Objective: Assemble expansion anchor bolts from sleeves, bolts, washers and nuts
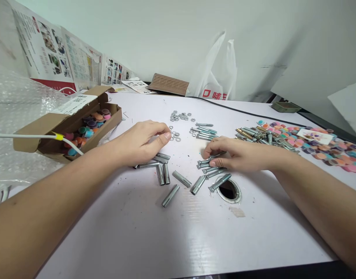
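My left hand [143, 141] rests on the white table [154, 232] with its fingers curled together, the fingertips beside a few flat washers [175, 135]. Under and just right of it lie several metal sleeves [163, 172]. My right hand [236, 153] lies over a bundle of bolts [209, 164], fingers bent down on them. More sleeves [197, 185] are scattered in front of both hands. A group of nuts [179, 115] and another pile of bolts [205, 131] lie farther back.
A cardboard box [44, 126] of coloured caps stands at the left with a white cable [23, 136] across it. Coloured caps and bolts [297, 141] spread at the right. A round cable hole [229, 190] opens near my right wrist. A plastic bag [217, 73] stands behind.
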The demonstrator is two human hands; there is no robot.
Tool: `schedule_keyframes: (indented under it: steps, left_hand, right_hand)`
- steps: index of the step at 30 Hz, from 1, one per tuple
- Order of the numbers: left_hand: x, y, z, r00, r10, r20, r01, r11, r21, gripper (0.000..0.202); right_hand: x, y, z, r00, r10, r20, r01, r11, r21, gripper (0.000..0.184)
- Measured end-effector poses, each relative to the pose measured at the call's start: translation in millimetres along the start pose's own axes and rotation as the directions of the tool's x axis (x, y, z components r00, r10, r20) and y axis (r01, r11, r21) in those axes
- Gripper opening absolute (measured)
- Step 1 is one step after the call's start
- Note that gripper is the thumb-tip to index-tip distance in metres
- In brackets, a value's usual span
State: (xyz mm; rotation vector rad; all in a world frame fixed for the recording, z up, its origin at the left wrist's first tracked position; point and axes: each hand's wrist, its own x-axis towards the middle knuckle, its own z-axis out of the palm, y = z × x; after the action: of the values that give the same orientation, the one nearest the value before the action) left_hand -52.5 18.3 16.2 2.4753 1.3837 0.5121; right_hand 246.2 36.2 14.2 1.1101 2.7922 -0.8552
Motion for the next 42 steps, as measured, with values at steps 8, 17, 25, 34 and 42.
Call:
schedule_keyframes:
  steps: [8,17,25,34,42]
  left_hand:
    - [0,-2,2.7,0.999,0.025,-0.021,-0.025,1.000,-0.006,0.039]
    - [-1,-2,4.5,0.995,0.059,-0.082,-0.060,0.998,-0.010,0.040]
    - [0,7,11.5,0.993,0.039,-0.114,-0.042,0.999,-0.026,0.036]
    - [2,5,13.3,0.974,0.022,-0.227,-0.068,0.978,-0.198,0.019]
    - [10,-6,6.4,0.806,-0.298,-0.511,0.187,0.948,-0.257,0.024]
  right_hand:
    - [-9,9,-9,0.987,0.163,0.002,-0.163,0.987,-0.002,0.046]
    - [-8,25,-20,0.966,0.259,0.010,-0.259,0.966,-0.019,0.020]
    - [15,-9,-4,0.904,0.025,-0.426,0.047,0.986,0.158,0.022]
    - [75,-71,-18,0.877,-0.124,-0.465,0.219,0.963,0.155,0.019]
    - [106,-67,3,0.896,-0.010,-0.444,0.024,0.999,0.026,0.020]
